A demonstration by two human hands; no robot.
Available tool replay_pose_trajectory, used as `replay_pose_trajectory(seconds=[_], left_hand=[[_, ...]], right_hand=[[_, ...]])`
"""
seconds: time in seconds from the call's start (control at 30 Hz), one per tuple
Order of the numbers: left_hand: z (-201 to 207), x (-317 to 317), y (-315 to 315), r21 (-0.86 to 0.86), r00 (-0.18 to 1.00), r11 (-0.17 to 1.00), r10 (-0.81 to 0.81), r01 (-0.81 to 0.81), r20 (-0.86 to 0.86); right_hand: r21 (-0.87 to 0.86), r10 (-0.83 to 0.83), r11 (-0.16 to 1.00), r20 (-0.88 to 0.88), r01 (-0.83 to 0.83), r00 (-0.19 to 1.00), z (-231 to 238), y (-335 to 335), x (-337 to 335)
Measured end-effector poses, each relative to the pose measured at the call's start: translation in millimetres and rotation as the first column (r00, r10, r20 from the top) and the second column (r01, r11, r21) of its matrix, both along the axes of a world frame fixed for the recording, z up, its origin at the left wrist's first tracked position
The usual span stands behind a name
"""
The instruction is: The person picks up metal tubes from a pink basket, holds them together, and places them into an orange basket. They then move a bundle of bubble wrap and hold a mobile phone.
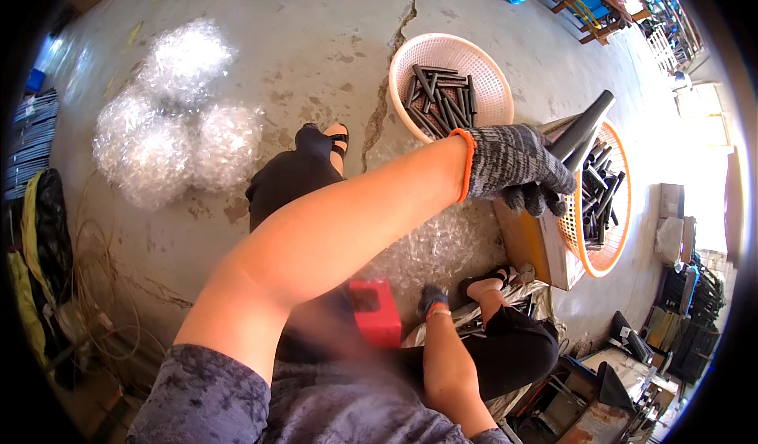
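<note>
My left hand [521, 168], in a grey knit glove with an orange cuff, reaches across to the right. Its fingers are wrapped round black tubes [583, 128], which stick out up and to the right. Just beyond it stands an orange-rimmed basket [624, 247] with many short black tubes inside. My right hand [434, 297], also gloved, is low between my legs, beside the red box-like object [376, 314]. It appears small, and its fingers are too unclear to read.
A pale pink basket [493, 73] of black tubes stands on the cracked concrete floor. A cardboard box [525, 243] is under the orange-rimmed basket. Clear crinkled plastic bundles [166, 140] lie at the left, with more clear plastic [430, 251] near my feet. Metal parts [624, 389] crowd the lower right.
</note>
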State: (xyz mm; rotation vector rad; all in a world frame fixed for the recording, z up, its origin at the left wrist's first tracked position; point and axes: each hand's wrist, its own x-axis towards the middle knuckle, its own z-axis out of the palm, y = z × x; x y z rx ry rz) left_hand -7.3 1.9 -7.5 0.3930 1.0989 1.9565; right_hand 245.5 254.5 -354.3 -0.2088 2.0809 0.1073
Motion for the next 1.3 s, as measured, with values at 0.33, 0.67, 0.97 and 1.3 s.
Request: replay_pose_trajectory(seconds=[0.33, 0.67, 0.97, 1.3], left_hand=[[-1.8, 3.8, 6.4, 0.005, 0.989, 0.998, 0.062, -0.062, -0.137], [0.2, 0.7, 2.6, 0.05, 0.991, 0.998, 0.039, -0.033, -0.13], [2.7, 2.3, -4.8, 0.005, 1.0, 1.0, -0.003, 0.003, 0.003], [1.9, 2.0, 5.1, 0.057, 0.998, 0.998, 0.011, -0.008, -0.066]], right_hand=[[-0.979, -0.868, 0.176, -0.202, -0.099, 0.453, 211.9, -61.6, -176.2], [-0.782, -0.655, 0.536, -0.623, -0.319, 0.427, 226.0, -58.3, -201.8], [0.067, -0.535, 0.845, 0.076, 0.531, 0.842, -35.8, 24.7, -16.9], [-0.986, -0.879, -0.158, 0.114, -0.056, 0.463, 244.7, -74.3, -183.1]])
